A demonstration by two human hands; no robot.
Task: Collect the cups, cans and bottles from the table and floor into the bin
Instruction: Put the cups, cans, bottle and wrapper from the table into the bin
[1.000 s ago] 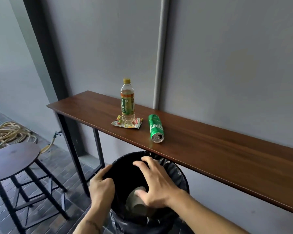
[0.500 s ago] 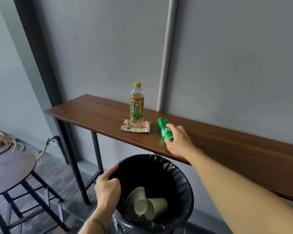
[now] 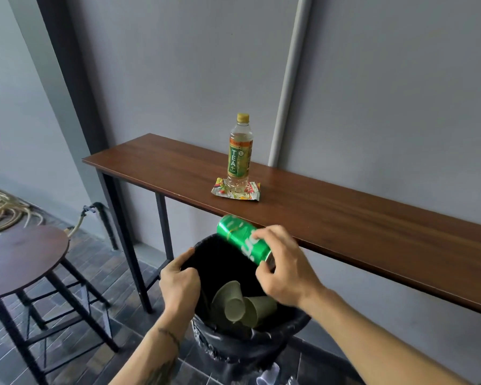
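Observation:
My right hand (image 3: 286, 269) grips a green soda can (image 3: 240, 240), held tilted over the mouth of the black-lined bin (image 3: 233, 348). My left hand (image 3: 179, 283) pinches the bin's left rim. Inside the bin lie several paper cups (image 3: 240, 305). On the long wooden table (image 3: 345, 218) a tea bottle (image 3: 239, 155) with a yellow cap stands upright on a crumpled snack wrapper (image 3: 235, 190).
A round wooden stool (image 3: 22, 259) with black legs stands at the left. A coiled hose (image 3: 3, 209) lies on the tiled floor behind it. A white pipe (image 3: 288, 79) runs up the grey wall behind the table. The bin sits against the table's front edge.
My right hand left the bin, reached to the table, closed on the green can and brought it down over the bin. My left hand stayed on the rim.

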